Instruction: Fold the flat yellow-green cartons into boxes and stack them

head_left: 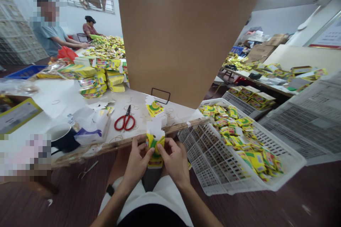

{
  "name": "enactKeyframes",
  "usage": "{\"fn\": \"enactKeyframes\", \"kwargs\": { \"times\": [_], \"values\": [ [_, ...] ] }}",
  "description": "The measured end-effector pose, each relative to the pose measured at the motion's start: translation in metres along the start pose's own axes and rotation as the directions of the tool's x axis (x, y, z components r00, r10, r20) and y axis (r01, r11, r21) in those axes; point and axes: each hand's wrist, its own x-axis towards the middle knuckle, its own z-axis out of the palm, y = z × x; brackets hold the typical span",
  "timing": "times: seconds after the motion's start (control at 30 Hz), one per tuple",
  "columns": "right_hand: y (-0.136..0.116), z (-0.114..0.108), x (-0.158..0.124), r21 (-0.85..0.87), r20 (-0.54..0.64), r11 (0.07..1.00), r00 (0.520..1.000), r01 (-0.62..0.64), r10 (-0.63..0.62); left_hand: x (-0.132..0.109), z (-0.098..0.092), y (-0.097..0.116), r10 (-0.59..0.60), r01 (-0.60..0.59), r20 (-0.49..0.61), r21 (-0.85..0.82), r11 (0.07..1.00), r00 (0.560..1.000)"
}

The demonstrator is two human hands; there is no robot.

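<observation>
Yellow carton pinched between left grip and right grip

Each grip is closed on a side of the carton, thumbs on its near face, with the fingers curled partly out of sight behind. The carton is upright over the lap, just at the near edge of the table, its white flaps raised. More yellow print shows below the thumbs; whether it belongs to the same carton, I cannot tell.

Just beyond, on the table, is a small stack of similar cartons. To its left lie red-handled scissors, then a tissue pack and a dark mug farther left. A large cardboard sheet stands behind the stack.

On the right, beside the table, a white basket holds many yellow packets. On the far left, stacked yellow boxes stand before a loose heap, where one person reaches in and another sits beyond.
</observation>
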Motion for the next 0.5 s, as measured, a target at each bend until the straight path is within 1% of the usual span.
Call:
{"fn": "enactKeyframes", "kwargs": {
  "times": [0.07,0.17,0.27,0.37,0.43,0.5],
  "values": [
    [-0.001,-0.002,0.0,0.059,0.015,0.998,0.999,0.037,-0.038,-0.001,-0.001,0.004,0.014,-0.014,0.028,-0.01,1.0,1.0],
    [-0.004,-0.01,0.001,0.147,0.101,0.986,0.991,0.074,-0.09,-0.002,-0.004,0.011,-0.003,0.016,0.171,-0.073,0.997,0.985],
    [-0.004,-0.022,0.002,0.174,0.221,0.983,0.97,0.066,-0.104,-0.002,-0.009,0.019,-0.04,0.076,0.311,-0.102,0.992,0.949],
    [-0.003,-0.034,0.004,0.107,0.322,0.993,0.943,0.051,-0.083,-0.004,-0.011,0.021,-0.089,0.141,0.419,-0.095,0.985,0.904],
    [-0.004,-0.042,0.007,0.003,0.356,0.996,0.931,0.087,-0.083,-0.005,-0.009,0.018,-0.106,0.177,0.466,-0.111,0.978,0.878],
    [-0.007,-0.048,0.009,-0.116,0.366,0.983,0.926,0.144,-0.093,-0.007,-0.006,0.014,-0.117,0.206,0.493,-0.13,0.97,0.862]
  ]
}}
